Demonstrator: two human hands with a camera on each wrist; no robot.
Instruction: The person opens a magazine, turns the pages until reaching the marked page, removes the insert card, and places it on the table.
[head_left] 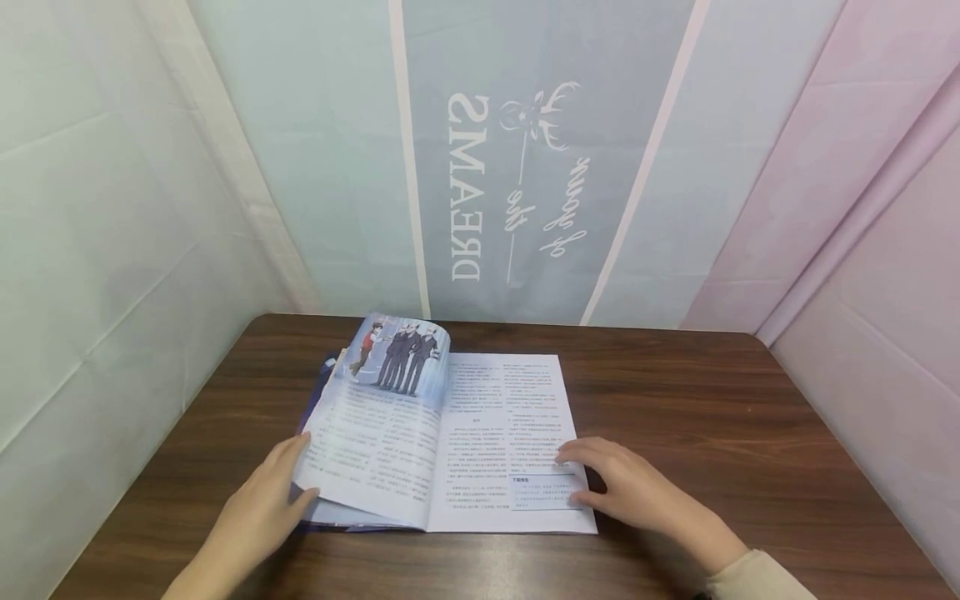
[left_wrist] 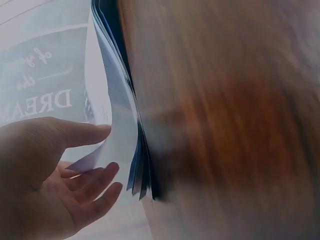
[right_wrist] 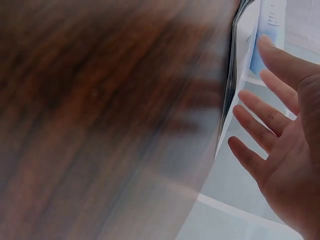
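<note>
An open magazine (head_left: 510, 433) lies on the table, with printed columns on its right page. Its left page (head_left: 375, 450) is lifted and curved, showing a picture of several dark-suited figures. My left hand (head_left: 262, 500) holds this page at its lower left edge. In the left wrist view, the page's corner (left_wrist: 87, 160) passes between thumb and fingers, and the sheets beneath it fan apart. Beside the right page's outer edge is my right hand (head_left: 630, 483), its fingertips over that edge. In the right wrist view, the right fingers (right_wrist: 260, 112) are spread and relaxed beside the stacked sheets.
The magazine rests on a dark wood-grain table (head_left: 675, 400), near the middle. Behind the table hangs a pale printed curtain (head_left: 517, 167) with lettering, and light fabric walls (head_left: 112, 250) flank both sides.
</note>
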